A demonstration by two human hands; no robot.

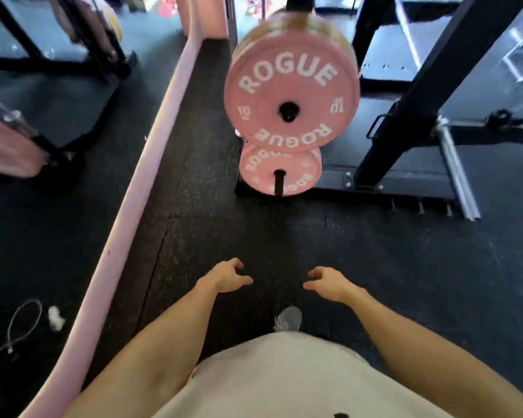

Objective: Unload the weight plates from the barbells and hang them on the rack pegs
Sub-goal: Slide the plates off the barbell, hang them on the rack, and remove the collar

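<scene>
Hands come first, low in the frame, above a pale shirt: the left hand (228, 274) and the right hand (326, 280) reach forward side by side with a gap between them, fingers loosely curled and holding nothing. Beneath them, a grey shoe (288, 318) stands on the black rubber floor (284, 230).

Further up, at the centre of the frame, pink plates hang on the rack pegs. The small pink plate (280, 171) sits low on a black peg (278, 182) whose end pokes out through its hole. Just above it, overlapping its top edge, the large pink plate (290, 101) marked ROGUE and 10 hangs on another peg, with at least one more plate stacked behind it; how many is hard to tell through the blur. These plates look stowed, so that part of the job seems done, and with both hands free a plate has probably just been hung or another is about to be fetched.

What remains appears at the far left of the frame: a blurred pink plate (11, 146) on dark equipment, possibly on a barbell, though the picture does not settle it. At the right, a bare steel barbell sleeve (456, 173) slants down beside the black rack upright (429, 86), carrying no plate. A pink beam (151, 164) runs diagonally from the lower left toward the top centre.

No bins or boxes are in view; the pegs are the only holders.
</scene>
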